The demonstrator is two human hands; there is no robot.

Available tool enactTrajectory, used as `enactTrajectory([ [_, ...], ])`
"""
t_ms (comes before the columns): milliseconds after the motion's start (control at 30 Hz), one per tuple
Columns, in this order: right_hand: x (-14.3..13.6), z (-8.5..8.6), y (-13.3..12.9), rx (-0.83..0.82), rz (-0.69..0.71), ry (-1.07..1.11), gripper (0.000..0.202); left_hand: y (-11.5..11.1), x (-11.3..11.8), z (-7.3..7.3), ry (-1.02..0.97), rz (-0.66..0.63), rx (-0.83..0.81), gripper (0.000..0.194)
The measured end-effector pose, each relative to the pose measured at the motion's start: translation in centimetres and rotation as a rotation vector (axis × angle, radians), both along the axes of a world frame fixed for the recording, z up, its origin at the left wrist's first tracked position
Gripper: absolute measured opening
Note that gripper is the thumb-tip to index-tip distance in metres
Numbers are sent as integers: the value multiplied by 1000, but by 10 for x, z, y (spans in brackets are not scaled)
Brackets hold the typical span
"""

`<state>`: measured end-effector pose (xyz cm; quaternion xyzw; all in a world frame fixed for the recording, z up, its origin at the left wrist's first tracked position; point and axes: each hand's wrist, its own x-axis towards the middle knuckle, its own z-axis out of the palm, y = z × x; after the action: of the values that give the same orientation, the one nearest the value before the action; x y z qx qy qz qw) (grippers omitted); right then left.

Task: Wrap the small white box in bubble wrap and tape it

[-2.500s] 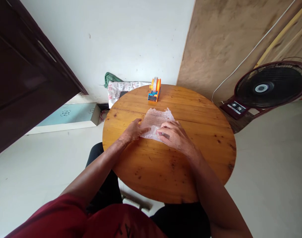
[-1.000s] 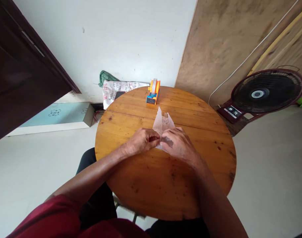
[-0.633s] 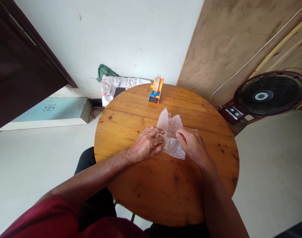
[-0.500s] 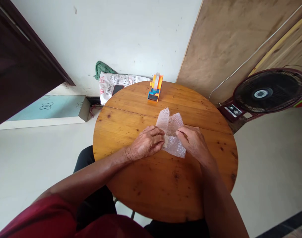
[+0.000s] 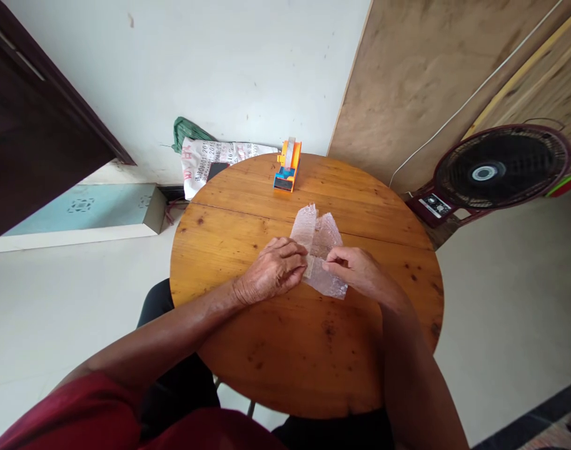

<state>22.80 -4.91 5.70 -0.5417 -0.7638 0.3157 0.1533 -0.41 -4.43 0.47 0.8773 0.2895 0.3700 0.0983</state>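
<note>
A piece of clear bubble wrap lies partly folded on the round wooden table. My left hand is closed on its left side, the fingers curled at a small pale item that I cannot make out clearly. From the right, my right hand pinches the wrap near its middle, thumb and forefinger together. Two torn-looking upper ends of the wrap point away from me. Beyond them, an orange and blue tape dispenser with a roll of clear tape stands near the table's far edge.
A printed white sack and a green bag lie by the wall behind the table. On the right stands a dark fan. A low pale-blue box sits on the floor at left.
My right hand has moved left and inward over the bubble wrap, and the wrap's right-hand flap has come in with it. My left hand stays at the wrap's left side.
</note>
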Motion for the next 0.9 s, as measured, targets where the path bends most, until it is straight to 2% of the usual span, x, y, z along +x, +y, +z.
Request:
enactTrajectory([
  [167, 3, -10, 5, -90, -6, 75, 17, 3, 1, -3, -34, -59, 12, 19],
  [367, 8, -20, 15, -221, -48, 238, 25, 7, 1, -8, -56, -103, 21, 22],
  [533, 10, -22, 16, -288, -104, 291, 30, 8, 3, -11, -57, -114, 23, 23],
  [767, 3, -29, -15, -95, -311, 193, 26, 10, 4, -15, -61, -118, 2, 21],
  [900, -2, -40, -34, 136, -484, 128, 28, 9, 4, -12, -31, -106, -23, 20],
])
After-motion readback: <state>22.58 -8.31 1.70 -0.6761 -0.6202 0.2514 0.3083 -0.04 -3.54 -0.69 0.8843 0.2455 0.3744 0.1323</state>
